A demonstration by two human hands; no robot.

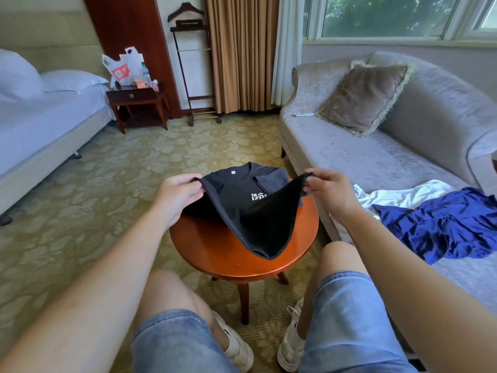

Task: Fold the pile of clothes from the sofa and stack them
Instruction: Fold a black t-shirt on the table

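While the black T-shirt (258, 224) lies with its collar end flat on the round wooden worktop (242, 267), its near edge is held up off the wood by both hands. The left hand (178, 195) pinches one corner of that edge between thumb and curled fingers. The right hand (329, 191) pinches the other corner the same way, so the cloth sags between them in a deep fold whose lowest point reaches the worktop's near side. White lettering shows on the shirt's chest, partly hidden by the raised cloth, and a small white label sits inside the neck.

On the grey sofa (376, 162) to the right, a white garment (398, 196) and a crumpled blue garment (443, 230) lie unfolded, the blue one partly over the white. A fringed cushion (365, 98) leans against the sofa back farther along. Across the patterned carpet (107, 184) stand a bed (40, 130) and a dark nightstand (134, 98) carrying plastic bags and bottles.
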